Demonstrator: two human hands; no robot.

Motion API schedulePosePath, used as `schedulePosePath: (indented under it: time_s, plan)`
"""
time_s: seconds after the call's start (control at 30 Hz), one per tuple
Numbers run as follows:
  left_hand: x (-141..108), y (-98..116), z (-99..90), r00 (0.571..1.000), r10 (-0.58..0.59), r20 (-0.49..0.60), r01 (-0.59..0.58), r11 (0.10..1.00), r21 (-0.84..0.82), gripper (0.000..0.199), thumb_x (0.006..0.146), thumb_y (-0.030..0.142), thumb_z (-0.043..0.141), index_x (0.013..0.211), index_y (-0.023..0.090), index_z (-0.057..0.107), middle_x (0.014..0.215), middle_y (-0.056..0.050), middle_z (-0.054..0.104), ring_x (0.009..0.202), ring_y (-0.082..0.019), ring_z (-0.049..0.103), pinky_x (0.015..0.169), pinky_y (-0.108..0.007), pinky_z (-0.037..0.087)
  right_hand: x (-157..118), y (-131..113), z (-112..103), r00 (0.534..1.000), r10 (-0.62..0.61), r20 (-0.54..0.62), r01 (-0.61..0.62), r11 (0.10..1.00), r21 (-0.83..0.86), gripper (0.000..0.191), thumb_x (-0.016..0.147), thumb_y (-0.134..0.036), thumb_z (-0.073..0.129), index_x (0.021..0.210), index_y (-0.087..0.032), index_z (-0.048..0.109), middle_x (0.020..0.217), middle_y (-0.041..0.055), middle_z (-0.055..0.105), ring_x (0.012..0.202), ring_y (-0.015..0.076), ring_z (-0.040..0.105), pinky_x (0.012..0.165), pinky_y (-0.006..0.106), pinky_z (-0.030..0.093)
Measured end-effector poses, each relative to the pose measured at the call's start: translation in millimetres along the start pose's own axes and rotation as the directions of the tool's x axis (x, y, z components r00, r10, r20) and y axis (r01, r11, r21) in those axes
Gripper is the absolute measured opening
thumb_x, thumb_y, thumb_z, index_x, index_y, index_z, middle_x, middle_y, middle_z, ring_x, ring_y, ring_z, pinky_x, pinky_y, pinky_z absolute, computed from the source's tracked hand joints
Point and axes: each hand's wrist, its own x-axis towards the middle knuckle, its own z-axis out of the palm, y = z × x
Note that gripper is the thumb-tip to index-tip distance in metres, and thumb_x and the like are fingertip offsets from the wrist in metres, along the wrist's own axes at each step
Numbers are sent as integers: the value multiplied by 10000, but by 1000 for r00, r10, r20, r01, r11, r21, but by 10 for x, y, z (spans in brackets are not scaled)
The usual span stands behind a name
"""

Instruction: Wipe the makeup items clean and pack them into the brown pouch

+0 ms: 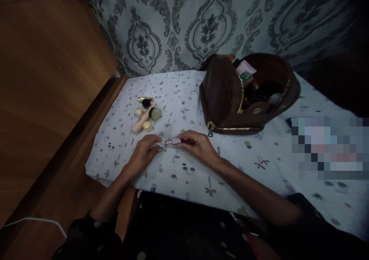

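My left hand (146, 146) is closed on a small whitish, see-through piece (162, 143), mostly hidden by the fingers. Facing it, my right hand (198, 144) pinches a slim, pale pinkish cosmetic tube (175, 141). The tube's narrow, shiny end points at the piece in my left hand, and the two meet or nearly meet; I cannot tell if they are joined. Beyond my left hand lie a beige squeeze tube (140, 124), a jar with greenish contents (156, 114), a small yellow-lidded pot (147, 126) and a gold tube (145, 99).
An unzipped brown leather bag (221, 94) stands at the back right, with a pink and green packet (246, 73) and other items inside. A patterned white cloth (178, 175) covers the surface. Wooden furniture (52, 60) borders the left, a patterned curtain (173, 21) the back.
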Motion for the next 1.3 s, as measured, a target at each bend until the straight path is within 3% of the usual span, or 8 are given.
schedulePosePath:
  time_s: [0.2, 0.33, 0.47, 0.63, 0.73, 0.9, 1.1, 1.3]
  plan:
    - [-100, -67, 6, 998, -56, 4, 56, 998, 16, 204, 844, 104, 544, 993, 180, 661, 998, -50, 708, 970, -206, 649, 907, -354, 505, 6, -24, 15, 984, 171, 59, -177, 977, 120, 331, 760, -441, 741, 940, -167, 702, 645, -5, 660, 571, 144, 609, 533, 255, 489]
    - [-108, -54, -75, 999, -42, 14, 42, 997, 60, 206, 852, 110, 536, 1005, 182, 653, 1014, -52, 703, 983, -206, 645, 913, -359, 503, 25, -12, 29, 992, 124, -22, -122, 987, 102, 318, 735, -408, 755, 949, -177, 708, 750, 20, 706, 660, 154, 633, 627, 287, 522]
    - [-7, 146, -150, 996, -4, -86, 7, 999, 36, 190, 854, 119, 552, 1007, 183, 645, 1005, -48, 706, 979, -207, 648, 897, -352, 512, 28, 19, 45, 996, 86, -34, -82, 992, 99, 409, 716, -328, 769, 1092, -196, 678, 955, 64, 740, 775, 170, 673, 735, 321, 561]
    - [148, 471, 2, 985, 168, -28, -169, 985, -45, 210, 876, 83, 537, 1030, 180, 643, 1050, -73, 702, 1026, -217, 633, 921, -362, 512, -1, 38, 59, 999, 46, -27, -44, 997, 62, 411, 726, -259, 730, 1130, -215, 668, 922, 33, 730, 756, 161, 669, 749, 317, 561]
    - [152, 460, 115, 979, 198, 40, -197, 980, -36, 231, 859, 45, 530, 1014, 167, 650, 1045, -92, 697, 1029, -228, 623, 916, -371, 515, -16, 32, 55, 1000, 26, 8, -27, 999, 34, 344, 765, -260, 686, 1105, -203, 682, 857, 16, 707, 731, 154, 652, 714, 298, 545]
    - [11, 192, 90, 999, 48, 7, -48, 998, -30, 221, 849, 87, 549, 1015, 181, 660, 1024, -78, 703, 996, -224, 643, 910, -374, 511, 0, 13, 44, 999, -45, 31, 46, 998, -41, 180, 805, -345, 697, 909, -200, 728, 821, 25, 684, 713, 154, 627, 652, 271, 509]
    - [-103, -34, -82, 989, -132, 64, 135, 990, -42, 195, 843, 168, 544, 994, 179, 667, 968, -42, 713, 909, -203, 653, 861, -328, 492, 3, -38, 5, 992, -116, 49, 120, 987, -110, 126, 835, -289, 693, 931, -209, 710, 857, 27, 656, 751, 156, 640, 666, 268, 515]
    - [18, 84, -150, 984, -177, -19, 173, 978, -118, 205, 833, 231, 571, 1002, 175, 672, 907, -23, 718, 814, -186, 642, 783, -290, 497, -3, -74, -19, 964, -230, 135, 246, 961, -123, 119, 884, -209, 620, 969, -197, 702, 928, 51, 659, 798, 158, 642, 688, 278, 523]
